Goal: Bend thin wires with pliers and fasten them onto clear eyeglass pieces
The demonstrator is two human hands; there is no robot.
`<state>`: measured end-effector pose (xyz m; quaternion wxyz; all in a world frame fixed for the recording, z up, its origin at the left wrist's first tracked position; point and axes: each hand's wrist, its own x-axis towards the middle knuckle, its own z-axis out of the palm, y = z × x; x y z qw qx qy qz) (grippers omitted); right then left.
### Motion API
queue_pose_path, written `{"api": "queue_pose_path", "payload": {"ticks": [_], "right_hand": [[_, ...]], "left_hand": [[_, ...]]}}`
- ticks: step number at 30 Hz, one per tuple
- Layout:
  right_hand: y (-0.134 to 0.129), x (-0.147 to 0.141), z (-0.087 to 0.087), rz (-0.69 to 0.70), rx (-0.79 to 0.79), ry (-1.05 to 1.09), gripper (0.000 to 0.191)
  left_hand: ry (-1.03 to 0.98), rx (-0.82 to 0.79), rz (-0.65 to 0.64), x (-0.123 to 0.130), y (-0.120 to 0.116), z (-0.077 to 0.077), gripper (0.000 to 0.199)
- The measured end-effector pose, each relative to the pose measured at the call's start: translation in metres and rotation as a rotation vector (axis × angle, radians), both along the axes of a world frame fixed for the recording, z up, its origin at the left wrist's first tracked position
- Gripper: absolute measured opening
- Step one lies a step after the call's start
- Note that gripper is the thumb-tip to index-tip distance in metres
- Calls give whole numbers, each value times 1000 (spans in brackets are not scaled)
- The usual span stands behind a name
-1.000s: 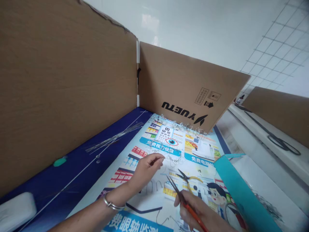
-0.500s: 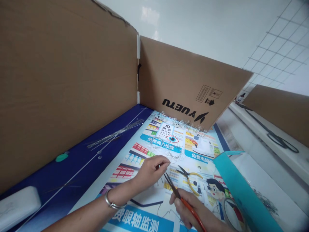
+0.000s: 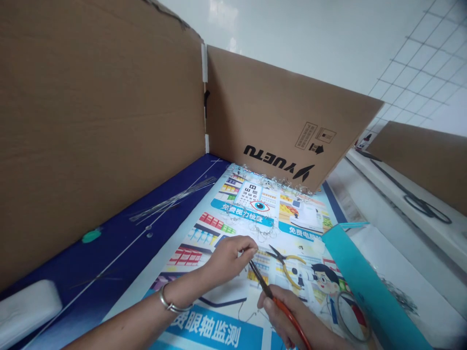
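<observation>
My right hand [image 3: 288, 311] grips long-nosed pliers [image 3: 272, 294] with red handles, their dark jaws pointing up and left. Just left of the jaw tips, my left hand [image 3: 235, 255] is closed in a pinch on what looks like a thin wire, barely visible at the fingertips. A second pair of pliers [image 3: 286, 265] with yellow handles lies with its jaws apart on the printed sheet [image 3: 226, 287], right of my left hand. Small bent wire pieces [image 3: 264, 231] are scattered beyond my fingers.
Tall cardboard panels [image 3: 292, 112] stand at the left and back. More bent wire [image 3: 277, 183] lies along the back panel's foot. A bundle of straight wires [image 3: 173, 199] rests at left, near a white case [image 3: 29, 308]. At right are a teal-edged box [image 3: 368, 279] and a clear ring-shaped object [image 3: 350, 316].
The pliers' jaws and my left fingertips have shifted very slightly. The camera view has moved a little; both hands keep their grips.
</observation>
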<state>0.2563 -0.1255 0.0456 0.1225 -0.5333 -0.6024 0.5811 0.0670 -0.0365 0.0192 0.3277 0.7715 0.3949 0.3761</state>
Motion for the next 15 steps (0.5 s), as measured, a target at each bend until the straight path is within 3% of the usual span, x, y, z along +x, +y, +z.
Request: {"api": "queue_pose_path", "payload": {"ticks": [15], "right_hand": [[-6,-1,-1,-36,-33,-24,49]], "left_hand": [[41,-41,-6,6,-3,-7,15]]}}
